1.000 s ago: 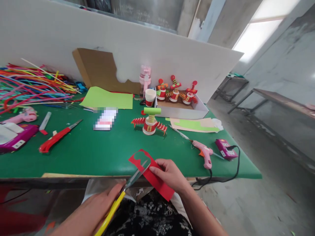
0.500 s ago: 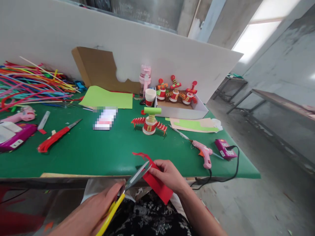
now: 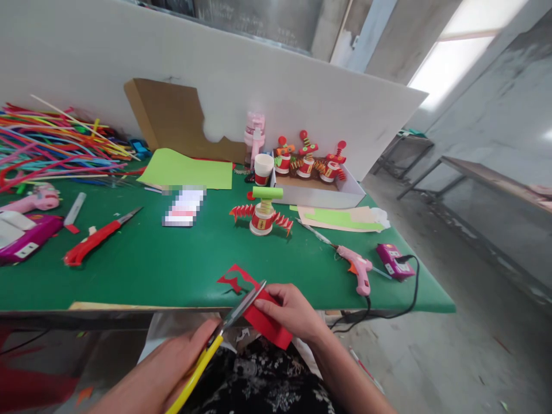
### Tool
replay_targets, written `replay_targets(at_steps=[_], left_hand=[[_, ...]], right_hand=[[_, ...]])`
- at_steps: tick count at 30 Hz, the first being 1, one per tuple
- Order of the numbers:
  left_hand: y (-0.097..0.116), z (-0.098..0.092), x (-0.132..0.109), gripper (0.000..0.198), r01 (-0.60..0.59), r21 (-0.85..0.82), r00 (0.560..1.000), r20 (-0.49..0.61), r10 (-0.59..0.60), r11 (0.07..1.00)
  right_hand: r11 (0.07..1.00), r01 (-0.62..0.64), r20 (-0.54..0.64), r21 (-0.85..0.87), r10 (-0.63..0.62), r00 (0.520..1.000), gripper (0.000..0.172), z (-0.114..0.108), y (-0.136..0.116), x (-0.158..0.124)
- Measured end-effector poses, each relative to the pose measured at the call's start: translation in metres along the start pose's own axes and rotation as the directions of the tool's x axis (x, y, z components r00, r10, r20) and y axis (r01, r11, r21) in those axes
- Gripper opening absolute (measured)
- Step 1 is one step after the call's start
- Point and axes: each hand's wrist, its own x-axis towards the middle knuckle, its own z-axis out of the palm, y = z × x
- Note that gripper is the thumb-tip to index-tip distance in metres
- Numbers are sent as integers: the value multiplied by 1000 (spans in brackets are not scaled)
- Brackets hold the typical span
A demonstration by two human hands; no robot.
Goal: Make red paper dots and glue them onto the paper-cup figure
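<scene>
My left hand (image 3: 190, 351) is closed around a pair of scissors (image 3: 199, 368) with yellow handles. Their blades look closed together across the upper end of a piece of red paper (image 3: 268, 328). That paper is pinched in my right hand (image 3: 291, 310), thumb on top, over the table's front edge. From the blade tips a jagged red paper strip (image 3: 235, 276) curls out above the green table (image 3: 185, 270). Beyond my hands stands a small paper-cup figure (image 3: 261, 221) with folded red arms and a light green roll on top.
A pink glue gun (image 3: 356, 267) and its cord lie at right beside a purple power socket (image 3: 394, 261). A red utility knife (image 3: 97, 241) and a blurred phone (image 3: 185, 206) lie left. Behind, a white box (image 3: 319, 197) holds three finished-looking figures near a pink bottle (image 3: 254, 135).
The scissor blades have closed from slightly apart. The red strip has shifted left and hangs out farther, and the red paper has turned a little in my right hand.
</scene>
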Motion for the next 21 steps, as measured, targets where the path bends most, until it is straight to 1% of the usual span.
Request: replay_targets(at_steps=[1,3,6,7,8,9,11,12,14,17,19,21], left_hand=[[3,-4,9,36,0,-9,1000,-3,0,1000],[10,-16,20,42,-22,-37,1000,4,22,999],[18,-41,27,46,-96,-109,994,46,101,989],[18,-51,28,45,-88,-109,995,31,92,990],[17,-60,30,45,-55,-86,998,-9,54,995],[14,-69,32,46,12,-34,998,-62,-14,999],[6,-83,39,45,180,123,974,-162,-160,976],[1,-90,43,44,241,206,959,-198,-201,948],[-10,-99,52,43,291,330,944,-249,-215,898],[-22,-108,63,45,308,410,937,-288,-198,859],[-27,-111,67,46,293,428,940,-291,-176,855],[-27,-112,68,45,251,443,946,-302,-121,861]], right_hand=[[1000,-7,-6,-7,7,1000,38,0,0,0],[1000,-14,-10,-10,14,1000,40,-1,-1,0],[999,-26,-12,28,26,1000,42,-4,-1,-2],[999,-31,-21,40,32,999,43,-5,-1,-2],[998,-35,-34,50,37,999,44,-7,-1,-3],[998,-37,-47,57,39,998,46,-9,-1,-3],[997,-38,-59,73,42,997,50,-12,-1,-5],[996,-40,-60,83,45,997,51,-13,-1,-5],[995,-42,-56,93,48,997,52,-14,0,-6],[995,-40,-59,86,46,997,53,-14,2,-6],[995,-44,-60,91,50,997,54,-14,2,-6],[993,-50,-58,109,57,997,55,-14,2,-6]])
